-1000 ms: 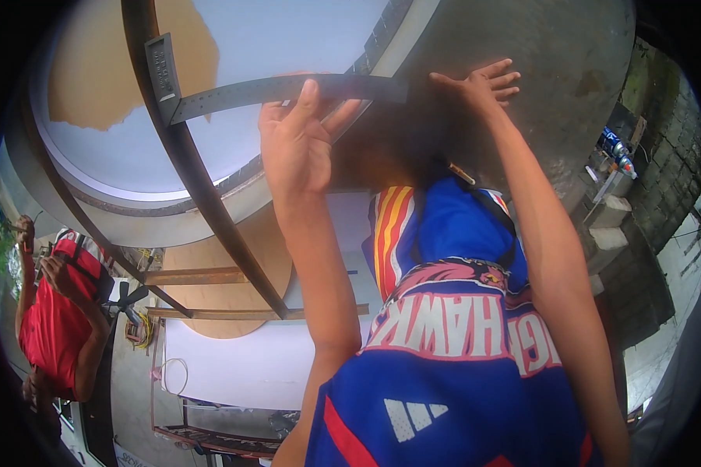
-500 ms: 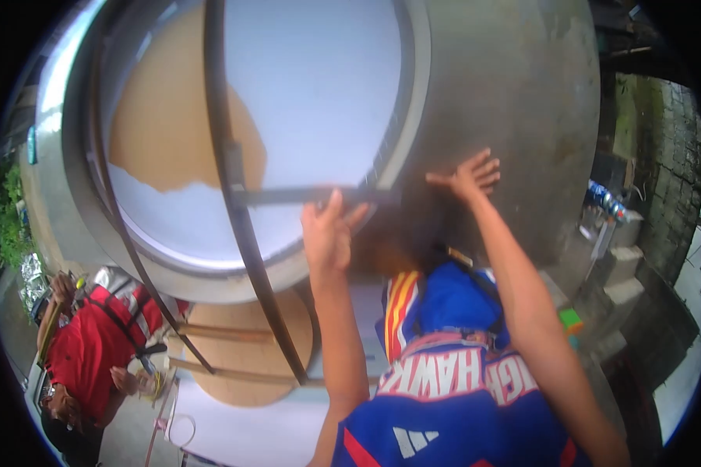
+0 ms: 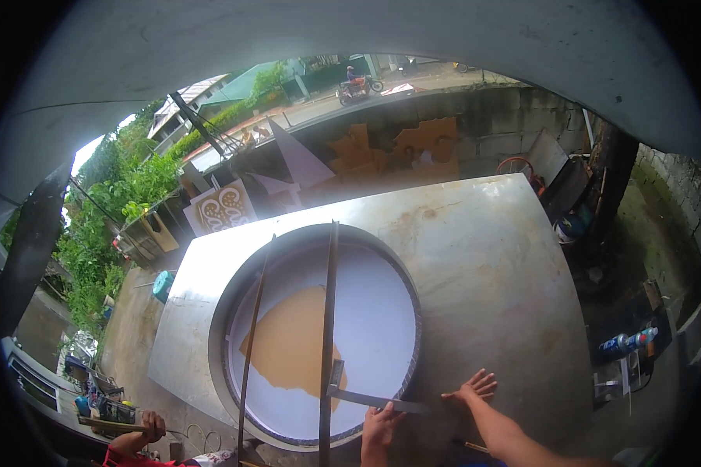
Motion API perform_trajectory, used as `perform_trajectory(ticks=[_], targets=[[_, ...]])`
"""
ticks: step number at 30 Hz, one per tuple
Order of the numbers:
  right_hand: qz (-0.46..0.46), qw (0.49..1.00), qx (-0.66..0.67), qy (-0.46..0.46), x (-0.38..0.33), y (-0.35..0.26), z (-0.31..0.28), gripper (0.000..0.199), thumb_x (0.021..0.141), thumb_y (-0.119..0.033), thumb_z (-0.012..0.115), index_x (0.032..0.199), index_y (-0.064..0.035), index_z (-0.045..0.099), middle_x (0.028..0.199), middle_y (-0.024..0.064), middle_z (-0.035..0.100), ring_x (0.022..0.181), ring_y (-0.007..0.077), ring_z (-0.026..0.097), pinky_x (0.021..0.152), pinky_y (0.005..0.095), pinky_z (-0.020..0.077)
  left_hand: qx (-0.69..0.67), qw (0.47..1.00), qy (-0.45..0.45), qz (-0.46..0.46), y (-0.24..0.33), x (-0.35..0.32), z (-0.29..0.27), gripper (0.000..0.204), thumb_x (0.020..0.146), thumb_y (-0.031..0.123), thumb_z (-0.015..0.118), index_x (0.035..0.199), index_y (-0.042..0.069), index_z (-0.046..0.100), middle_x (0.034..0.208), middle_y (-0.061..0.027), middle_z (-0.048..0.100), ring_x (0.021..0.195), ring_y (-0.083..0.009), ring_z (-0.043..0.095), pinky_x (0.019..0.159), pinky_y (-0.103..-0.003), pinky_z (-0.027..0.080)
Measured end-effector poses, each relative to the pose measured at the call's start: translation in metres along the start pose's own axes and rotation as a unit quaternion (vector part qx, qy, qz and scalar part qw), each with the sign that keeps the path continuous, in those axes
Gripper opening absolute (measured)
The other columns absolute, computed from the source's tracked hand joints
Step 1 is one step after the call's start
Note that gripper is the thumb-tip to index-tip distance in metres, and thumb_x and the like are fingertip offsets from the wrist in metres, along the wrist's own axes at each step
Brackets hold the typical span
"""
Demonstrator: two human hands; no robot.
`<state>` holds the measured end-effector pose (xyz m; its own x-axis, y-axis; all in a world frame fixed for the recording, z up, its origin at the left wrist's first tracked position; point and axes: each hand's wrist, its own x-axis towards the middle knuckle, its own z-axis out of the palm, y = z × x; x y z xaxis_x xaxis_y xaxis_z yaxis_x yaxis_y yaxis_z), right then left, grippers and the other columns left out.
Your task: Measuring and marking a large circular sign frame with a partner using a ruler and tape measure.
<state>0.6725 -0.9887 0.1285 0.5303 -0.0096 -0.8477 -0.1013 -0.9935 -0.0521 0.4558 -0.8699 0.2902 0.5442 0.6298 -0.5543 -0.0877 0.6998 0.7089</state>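
My left hand [image 3: 381,430] is closed on the blade of a dark metal try square [image 3: 374,400], fingers up and thumb near its edge. The square's short arm lies against the right one of two long metal bars [image 3: 330,311], which cross a round grey-rimmed frame [image 3: 220,342]. Inside the frame is a white surface [image 3: 378,311] with a patch of brown paper [image 3: 292,342]. To the right of the frame, my right hand [image 3: 475,387] is over the metal tabletop [image 3: 498,296] with its fingers spread and nothing in it.
At the lower left a co-worker's hand [image 3: 154,426] holds a long thin strip. Spray cans [image 3: 629,341] stand at the right beside the table. Cut boards [image 3: 300,159] and a block wall [image 3: 506,117] line the back, with plants [image 3: 144,187] at the left.
My view has tilted up, bringing the yard, wall and road into sight. The left hand stays on the square, the right hand stays spread beside the frame.
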Motion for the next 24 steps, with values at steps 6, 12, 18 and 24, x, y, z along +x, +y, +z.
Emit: perform_trajectory(ticks=[6, 12, 18, 24], targets=[[-0.208, 0.973, 0.064, -0.077, -0.017, 0.026, -0.04, 0.142, 0.061, -0.078, 0.072, 0.152, -0.0025, -0.006, 0.154, 0.0276, -0.016, 0.142, 0.0473, -0.015, 0.114, 0.062, 0.0067, 0.255, 0.953, 0.077, 0.143, -0.027, -0.122, 0.068, 0.016, 0.087, 0.01, 0.065, 0.097, -0.003, 0.066, 0.081, -0.0104, 0.069, 0.076, -0.019, 0.066, 0.07, -0.034, 0.053], [-0.43, 0.766, 0.335, -0.342, -0.061, 0.106, -0.113, 0.077, 0.094, -0.066, 0.043, 0.136, -0.0016, 0.05, 0.128, 0.0183, 0.06, 0.114, 0.0297, 0.06, 0.094, 0.0452, 0.0479, 0.524, 0.811, 0.185, 0.184, -0.107, -0.206, 0.088, 0.019, 0.085, 0.01, 0.064, 0.103, 0.003, 0.065, 0.087, -0.0166, 0.069, 0.078, -0.0275, 0.069, 0.072, -0.036, 0.052], [-0.459, 0.599, 0.157, -0.637, -0.138, 0.157, -0.171, 0.081, 0.096, -0.067, 0.033, 0.137, 0.0017, 0.048, 0.128, 0.0223, 0.058, 0.112, 0.0348, 0.06, 0.096, 0.049, 0.0463, 0.609, 0.773, 0.072, 0.161, -0.149, -0.273, 0.108, 0.031, 0.083, 0.008, 0.058, 0.113, 0.012, 0.066, 0.093, -0.019, 0.068, 0.086, -0.0386, 0.066, 0.074, -0.048, 0.052], [-0.45, 0.602, -0.087, -0.654, -0.118, 0.2, -0.129, 0.069, 0.098, -0.052, 0.045, 0.128, 0.0089, 0.053, 0.106, 0.0217, 0.065, 0.094, 0.0294, 0.064, 0.085, 0.0423, 0.0487, 0.657, 0.743, 0.084, 0.1, -0.192, -0.329, 0.098, 0.039, 0.078, 0.006, 0.059, 0.115, 0.015, 0.067, 0.097, -0.0165, 0.07, 0.091, -0.0353, 0.067, 0.078, -0.046, 0.054]])
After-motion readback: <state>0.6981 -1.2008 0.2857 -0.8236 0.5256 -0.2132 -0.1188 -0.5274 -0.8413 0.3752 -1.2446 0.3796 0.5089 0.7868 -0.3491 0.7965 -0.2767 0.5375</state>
